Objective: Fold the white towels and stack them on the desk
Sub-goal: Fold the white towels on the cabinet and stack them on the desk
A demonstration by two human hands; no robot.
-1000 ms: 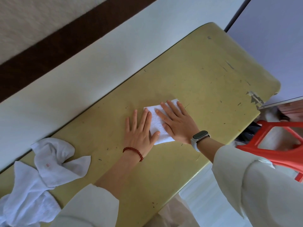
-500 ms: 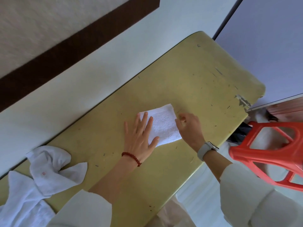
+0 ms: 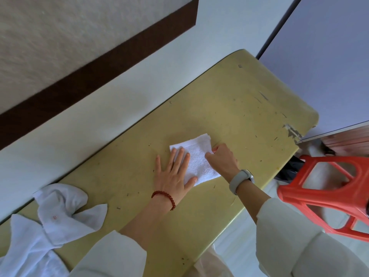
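A small folded white towel (image 3: 197,156) lies on the yellow-green desk (image 3: 229,108) near its middle. My left hand (image 3: 173,172) lies flat with straight fingers on the towel's left part, pressing it down. My right hand (image 3: 221,158) has its fingers curled at the towel's right edge and pinches that edge. A heap of unfolded white towels (image 3: 50,222) sits at the desk's left end, well away from both hands.
The desk's far edge runs along a white wall. A red plastic stool (image 3: 323,192) stands on the floor just off the desk's right front corner. The desk's right end has chipped paint (image 3: 292,132).
My right hand lifted off the top of the towel, moved to its right edge and curled onto it. My left hand stayed flat on the towel.
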